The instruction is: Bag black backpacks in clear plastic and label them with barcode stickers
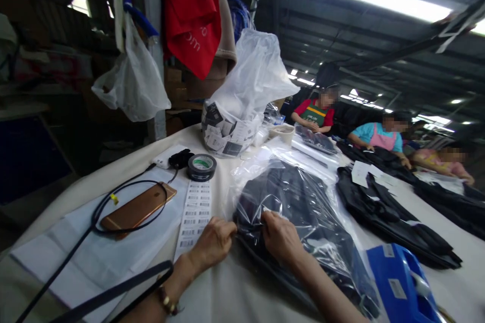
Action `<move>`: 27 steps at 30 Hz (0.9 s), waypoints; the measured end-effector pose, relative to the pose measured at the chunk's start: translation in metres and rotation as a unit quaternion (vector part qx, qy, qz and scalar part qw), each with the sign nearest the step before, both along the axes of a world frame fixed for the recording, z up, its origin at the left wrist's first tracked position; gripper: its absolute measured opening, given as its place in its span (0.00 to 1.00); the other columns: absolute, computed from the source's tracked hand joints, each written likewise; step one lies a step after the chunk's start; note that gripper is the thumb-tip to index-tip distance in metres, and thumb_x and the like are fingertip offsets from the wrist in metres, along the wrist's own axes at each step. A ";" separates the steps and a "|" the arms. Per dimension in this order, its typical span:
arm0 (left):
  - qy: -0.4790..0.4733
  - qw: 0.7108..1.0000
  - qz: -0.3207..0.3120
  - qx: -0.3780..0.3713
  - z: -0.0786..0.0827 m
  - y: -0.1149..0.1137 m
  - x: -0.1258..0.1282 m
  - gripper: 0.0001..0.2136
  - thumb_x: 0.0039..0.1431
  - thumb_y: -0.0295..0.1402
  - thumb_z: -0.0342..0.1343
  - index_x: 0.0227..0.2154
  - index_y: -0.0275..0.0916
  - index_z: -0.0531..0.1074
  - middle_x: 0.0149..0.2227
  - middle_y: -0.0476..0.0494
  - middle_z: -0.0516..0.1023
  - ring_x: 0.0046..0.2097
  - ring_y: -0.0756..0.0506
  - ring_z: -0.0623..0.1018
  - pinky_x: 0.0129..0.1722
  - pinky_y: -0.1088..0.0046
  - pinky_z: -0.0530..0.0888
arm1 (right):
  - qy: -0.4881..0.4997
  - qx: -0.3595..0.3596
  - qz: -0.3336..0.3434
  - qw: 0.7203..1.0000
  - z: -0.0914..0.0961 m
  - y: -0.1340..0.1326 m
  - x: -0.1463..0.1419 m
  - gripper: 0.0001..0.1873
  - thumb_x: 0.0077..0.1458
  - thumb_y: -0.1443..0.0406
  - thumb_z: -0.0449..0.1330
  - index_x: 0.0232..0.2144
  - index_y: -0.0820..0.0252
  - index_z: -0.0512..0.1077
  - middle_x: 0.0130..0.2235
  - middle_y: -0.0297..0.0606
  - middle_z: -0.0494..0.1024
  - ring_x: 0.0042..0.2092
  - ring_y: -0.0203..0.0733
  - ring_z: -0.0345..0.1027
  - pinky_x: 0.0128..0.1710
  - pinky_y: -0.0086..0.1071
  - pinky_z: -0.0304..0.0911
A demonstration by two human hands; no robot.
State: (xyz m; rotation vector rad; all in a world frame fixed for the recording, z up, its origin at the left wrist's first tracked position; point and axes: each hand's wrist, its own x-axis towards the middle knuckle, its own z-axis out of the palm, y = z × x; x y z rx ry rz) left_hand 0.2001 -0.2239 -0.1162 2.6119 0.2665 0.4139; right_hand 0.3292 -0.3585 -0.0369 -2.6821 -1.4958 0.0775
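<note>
A dark garment sealed in a clear plastic bag (303,212) lies on the white table (235,292) in front of me. My left hand (214,242) rests at the bag's near left edge with fingers curled against the plastic. My right hand (280,234) pinches the plastic on top of the bag, close to a small white label. A sheet of barcode stickers (195,214) lies just left of my left hand.
A gold phone (138,207) with a black cable lies at left, beside a tape roll (202,166). A plastic bag of tags (235,131) stands behind. A blue tape dispenser (401,282) sits at right. Dark garments (390,217) and several seated people fill the far right.
</note>
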 end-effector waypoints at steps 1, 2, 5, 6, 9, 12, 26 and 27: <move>-0.014 1.000 0.010 0.003 0.000 -0.002 -0.002 0.12 0.44 0.16 0.44 0.27 0.37 0.68 0.28 0.46 0.76 0.35 0.45 0.75 0.39 0.66 0.68 | -0.010 0.014 0.001 1.000 -0.003 -0.004 -0.002 0.11 0.53 0.76 0.49 0.34 0.61 0.68 0.36 0.41 0.73 0.36 0.40 0.67 0.33 0.30 0.52; -0.035 0.999 0.018 0.008 -0.001 -0.003 -0.004 0.13 0.43 0.16 0.43 0.27 0.37 0.68 0.28 0.46 0.75 0.35 0.45 0.75 0.40 0.65 0.68 | -0.019 0.027 0.002 0.999 -0.006 -0.009 -0.005 0.11 0.53 0.76 0.49 0.33 0.61 0.68 0.35 0.41 0.73 0.36 0.41 0.66 0.34 0.30 0.53; -0.127 0.990 0.009 0.051 -0.005 -0.004 -0.011 0.15 0.45 0.16 0.41 0.30 0.38 0.67 0.27 0.49 0.74 0.33 0.47 0.75 0.46 0.58 0.67 | -0.049 0.078 0.022 0.996 -0.016 -0.029 -0.013 0.10 0.54 0.75 0.48 0.30 0.60 0.68 0.34 0.40 0.72 0.36 0.42 0.64 0.37 0.33 0.54; -0.153 0.985 -0.008 0.076 -0.005 -0.003 -0.014 0.15 0.48 0.16 0.41 0.32 0.39 0.66 0.28 0.49 0.74 0.32 0.48 0.75 0.49 0.56 0.65 | -0.067 0.117 0.047 0.990 -0.020 -0.038 -0.015 0.10 0.55 0.75 0.48 0.30 0.60 0.67 0.33 0.39 0.72 0.35 0.41 0.63 0.37 0.33 0.54; -0.195 0.966 -0.063 0.156 -0.001 0.003 -0.024 0.12 0.56 0.20 0.41 0.36 0.39 0.66 0.27 0.52 0.73 0.29 0.50 0.74 0.55 0.53 0.59 | -0.136 0.267 0.141 0.944 -0.027 -0.067 -0.022 0.12 0.57 0.74 0.46 0.31 0.61 0.67 0.34 0.39 0.72 0.36 0.40 0.63 0.41 0.35 0.55; -0.213 0.950 -0.105 0.202 0.007 0.011 -0.033 0.11 0.59 0.20 0.42 0.36 0.38 0.67 0.24 0.54 0.71 0.27 0.52 0.72 0.58 0.56 0.56 | -0.180 0.337 0.170 0.908 -0.035 -0.094 -0.024 0.13 0.58 0.74 0.45 0.33 0.63 0.68 0.36 0.40 0.73 0.41 0.40 0.65 0.46 0.34 0.55; -0.156 0.882 0.257 -0.363 0.014 0.031 -0.032 0.20 0.33 0.40 0.66 0.34 0.41 0.74 0.33 0.47 0.78 0.40 0.39 0.78 0.43 0.65 0.77 | -0.291 0.278 0.030 0.915 -0.086 -0.152 -0.003 0.23 0.51 0.71 0.51 0.51 0.59 0.67 0.50 0.41 0.74 0.51 0.46 0.66 0.53 0.41 0.58; -0.166 0.852 0.285 -0.406 0.016 0.030 -0.031 0.22 0.32 0.40 0.67 0.35 0.40 0.73 0.35 0.46 0.78 0.43 0.38 0.77 0.43 0.65 0.76 | -0.288 0.271 0.012 0.918 -0.091 -0.151 -0.002 0.25 0.50 0.72 0.50 0.52 0.59 0.66 0.51 0.41 0.73 0.52 0.46 0.66 0.53 0.42 0.58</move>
